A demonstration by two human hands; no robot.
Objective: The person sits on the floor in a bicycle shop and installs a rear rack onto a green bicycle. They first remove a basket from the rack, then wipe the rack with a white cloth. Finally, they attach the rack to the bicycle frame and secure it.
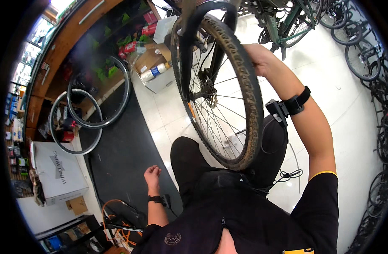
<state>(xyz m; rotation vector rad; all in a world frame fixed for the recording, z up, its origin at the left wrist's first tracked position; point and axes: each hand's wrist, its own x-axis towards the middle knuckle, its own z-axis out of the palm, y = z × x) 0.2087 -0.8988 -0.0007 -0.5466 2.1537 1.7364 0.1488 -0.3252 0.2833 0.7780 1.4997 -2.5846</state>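
Observation:
A bicycle front wheel (pixel 255 101) with a knobbly, mud-stained tyre stands in front of me, its lower edge between my thighs. It sits in a black fork (pixel 186 51), with a disc brake rotor (pixel 210 95) at the hub. My right hand (pixel 258 59) is closed on the tyre's right side, high up; the fingertips are hidden behind the rubber. Off to the left, away from the wheel, my left hand (pixel 153 173) hangs over a dark mat with its fingers curled together. Whether it pinches anything small cannot be made out.
Two bare wheel rims (pixel 127 95) lean at the left by a wooden cabinet. A black mat (pixel 122 156) covers the floor there, beside a white carton (pixel 60 173). An open cardboard box (pixel 149 59) holds a spray can. Green bicycle frames (pixel 282 40) stand ahead; several bicycles line the right.

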